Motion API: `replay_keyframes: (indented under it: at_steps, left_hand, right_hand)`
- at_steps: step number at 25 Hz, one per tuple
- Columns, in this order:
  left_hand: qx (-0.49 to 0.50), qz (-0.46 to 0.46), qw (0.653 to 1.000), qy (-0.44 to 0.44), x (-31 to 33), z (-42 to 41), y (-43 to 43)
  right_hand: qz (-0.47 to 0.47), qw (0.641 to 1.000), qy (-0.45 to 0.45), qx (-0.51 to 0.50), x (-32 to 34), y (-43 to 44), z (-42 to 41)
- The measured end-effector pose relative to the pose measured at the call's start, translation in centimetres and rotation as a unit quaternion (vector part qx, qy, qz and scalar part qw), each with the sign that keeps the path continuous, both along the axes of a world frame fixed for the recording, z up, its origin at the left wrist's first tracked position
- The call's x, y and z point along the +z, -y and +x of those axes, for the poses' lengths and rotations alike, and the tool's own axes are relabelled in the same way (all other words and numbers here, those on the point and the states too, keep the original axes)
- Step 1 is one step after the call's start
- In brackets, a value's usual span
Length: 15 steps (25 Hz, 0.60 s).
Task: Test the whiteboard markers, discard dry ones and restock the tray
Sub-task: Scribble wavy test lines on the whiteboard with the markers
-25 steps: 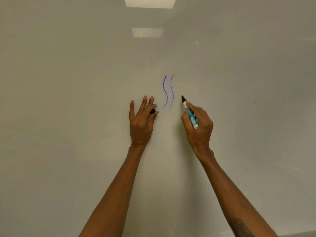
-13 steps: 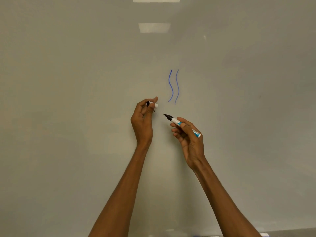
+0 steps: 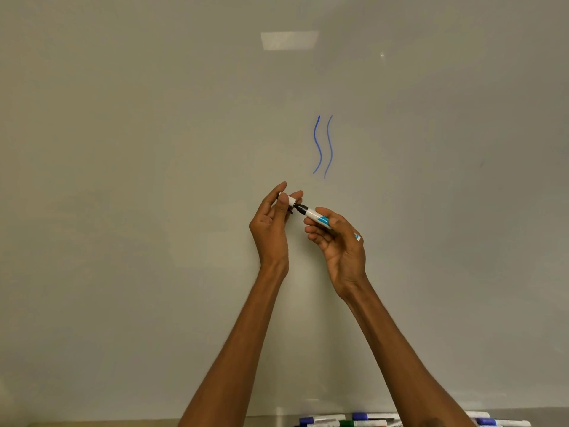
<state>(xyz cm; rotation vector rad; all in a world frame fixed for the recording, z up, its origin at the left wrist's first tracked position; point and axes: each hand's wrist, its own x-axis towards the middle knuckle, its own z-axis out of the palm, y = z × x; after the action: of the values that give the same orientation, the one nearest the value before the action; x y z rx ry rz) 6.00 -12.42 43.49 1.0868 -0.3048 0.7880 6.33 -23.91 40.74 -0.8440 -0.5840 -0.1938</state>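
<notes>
Two blue wavy lines on the whiteboard tell me testing is under way; I judge most of the job remains, since several markers lie along the bottom edge. My right hand has its grip wrapped around the marker, tip pointing left. My left hand pinches the cap, just touching that tip, not yet pushed on.
</notes>
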Motion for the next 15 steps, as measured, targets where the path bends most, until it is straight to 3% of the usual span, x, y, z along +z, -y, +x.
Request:
replay_keyframes:
  at_steps: [4, 15]
  left_hand:
    - [0.011, 0.011, 1.000, -0.007, -1.0, -0.3, 0.4]
    - [0.052, -0.084, 0.995, -0.028, -2.4, -0.7, -0.2]
  right_hand:
    - [-0.025, 1.000, 0.002, -0.016, 0.0, 0.1, -0.3]
    - [-0.070, 0.996, 0.019, -0.044, -1.4, -1.4, -1.0]
